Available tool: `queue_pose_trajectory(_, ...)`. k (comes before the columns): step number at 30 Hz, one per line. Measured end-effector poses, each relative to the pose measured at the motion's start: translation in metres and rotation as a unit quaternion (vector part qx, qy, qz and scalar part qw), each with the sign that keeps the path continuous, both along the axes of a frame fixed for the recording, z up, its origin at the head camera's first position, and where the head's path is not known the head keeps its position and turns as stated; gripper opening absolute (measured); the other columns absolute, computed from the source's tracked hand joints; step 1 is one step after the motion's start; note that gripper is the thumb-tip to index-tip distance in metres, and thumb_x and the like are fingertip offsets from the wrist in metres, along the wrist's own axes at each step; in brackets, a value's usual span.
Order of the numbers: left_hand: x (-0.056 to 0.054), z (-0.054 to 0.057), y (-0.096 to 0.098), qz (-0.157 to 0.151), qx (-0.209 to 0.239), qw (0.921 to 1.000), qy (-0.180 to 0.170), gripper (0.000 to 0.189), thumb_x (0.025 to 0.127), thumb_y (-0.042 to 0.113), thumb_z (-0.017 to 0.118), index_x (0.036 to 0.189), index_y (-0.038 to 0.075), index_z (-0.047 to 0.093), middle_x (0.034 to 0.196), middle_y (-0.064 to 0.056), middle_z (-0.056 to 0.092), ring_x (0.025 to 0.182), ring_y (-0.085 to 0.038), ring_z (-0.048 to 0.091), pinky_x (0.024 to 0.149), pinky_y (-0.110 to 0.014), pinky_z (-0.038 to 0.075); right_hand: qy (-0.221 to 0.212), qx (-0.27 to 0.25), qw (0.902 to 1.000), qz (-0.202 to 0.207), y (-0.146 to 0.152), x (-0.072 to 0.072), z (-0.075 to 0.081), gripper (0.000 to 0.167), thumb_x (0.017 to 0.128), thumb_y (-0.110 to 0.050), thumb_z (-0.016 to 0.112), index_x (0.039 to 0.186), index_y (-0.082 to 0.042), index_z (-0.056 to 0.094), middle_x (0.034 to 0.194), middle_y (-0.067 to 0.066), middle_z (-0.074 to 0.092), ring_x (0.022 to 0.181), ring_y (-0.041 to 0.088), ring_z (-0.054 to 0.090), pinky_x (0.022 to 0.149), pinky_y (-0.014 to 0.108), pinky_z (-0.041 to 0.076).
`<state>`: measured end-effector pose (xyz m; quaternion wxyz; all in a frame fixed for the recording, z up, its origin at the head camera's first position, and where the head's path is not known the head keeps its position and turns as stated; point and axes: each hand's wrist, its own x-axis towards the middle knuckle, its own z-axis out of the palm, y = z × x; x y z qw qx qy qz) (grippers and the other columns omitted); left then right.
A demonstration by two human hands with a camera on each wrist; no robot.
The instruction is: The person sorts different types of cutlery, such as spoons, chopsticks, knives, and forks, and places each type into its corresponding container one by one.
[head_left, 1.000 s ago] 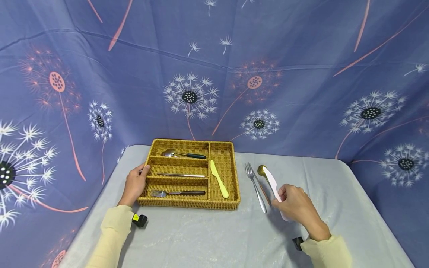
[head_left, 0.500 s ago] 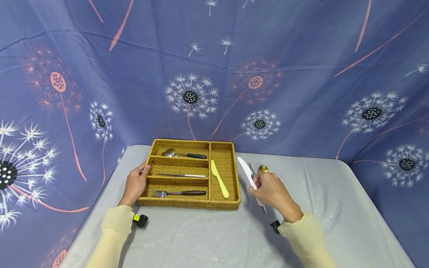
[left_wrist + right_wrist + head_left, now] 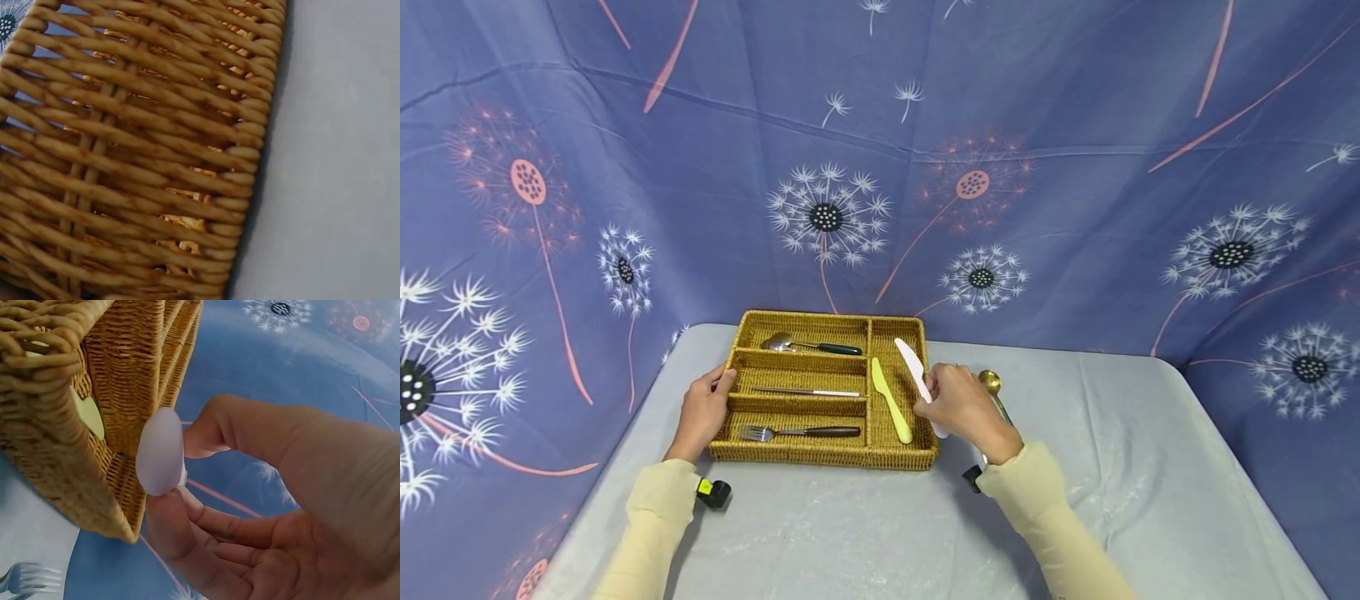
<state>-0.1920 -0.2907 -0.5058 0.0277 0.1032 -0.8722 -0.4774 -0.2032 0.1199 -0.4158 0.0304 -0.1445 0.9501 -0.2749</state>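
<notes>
My right hand (image 3: 966, 408) pinches a pale white knife (image 3: 912, 362) by its handle, blade pointing away, over the right compartment of a woven cutlery tray (image 3: 820, 456). The right wrist view shows the rounded handle end (image 3: 160, 453) between thumb and fingers. A yellow knife (image 3: 891, 400) lies in that same compartment, just left of the white one. At the tray's left end, my left hand (image 3: 700, 414) grips the rim, thumb on the inside. The left wrist view holds mostly the woven outer wall (image 3: 144, 144).
The tray's left compartments hold a dark-handled spoon (image 3: 838, 349), a thin stick-like utensil (image 3: 805, 392) and a dark-handled fork (image 3: 820, 432). Right of the tray, a gold spoon (image 3: 991, 382) lies partly behind my right arm. The right wrist view catches a silver fork (image 3: 34, 578) on the cloth.
My right hand has carried the white knife leftward, from above the loose cutlery to over the tray's right compartment. My left hand and the tray have stayed put.
</notes>
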Motion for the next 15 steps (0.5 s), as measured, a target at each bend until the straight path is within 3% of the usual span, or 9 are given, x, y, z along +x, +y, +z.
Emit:
queue_pose_trajectory(7, 0.001, -0.002, -0.001, 0.001, -0.005, 1.0, 0.0, 0.064, 0.118, 0.045, 0.037, 0.167, 0.004, 0.036, 0.164, -0.029, 0.042, 0.153, -0.048, 0.037, 0.125, -0.065, 0.03, 0.003, 0.01, 0.9997, 0.024, -0.02, -0.013, -0.007, 0.051, 0.082, -0.003, 0.078, 0.058, -0.017, 0.034, 0.056, -0.008, 0.019, 0.05, 0.008, 0.024, 0.049, 0.023, 0.022)
queue_pose_trajectory(11, 0.0, -0.002, 0.0, 0.0, -0.005, 1.0, 0.0, 0.065, 0.118, 0.046, 0.037, 0.167, 0.004, 0.036, 0.164, -0.029, 0.042, 0.153, -0.048, 0.037, 0.126, -0.064, 0.03, -0.011, 0.017, 0.9995, 0.025, -0.026, -0.019, -0.012, 0.054, 0.083, -0.003, 0.077, 0.053, -0.019, 0.035, 0.046, -0.01, 0.025, 0.045, 0.006, 0.023, 0.045, 0.022, 0.021)
queue_pose_trajectory(15, 0.0, -0.001, 0.0, 0.0, -0.003, 1.0, 0.003, 0.064, 0.118, 0.045, 0.037, 0.167, 0.005, 0.036, 0.164, -0.029, 0.043, 0.154, -0.047, 0.037, 0.126, -0.063, 0.03, -0.033, 0.018, 0.9989, 0.027, -0.031, -0.025, -0.015, 0.048, 0.085, -0.001, 0.076, 0.05, -0.014, 0.047, 0.04, -0.005, 0.047, 0.037, 0.007, 0.037, 0.041, 0.022, 0.027)
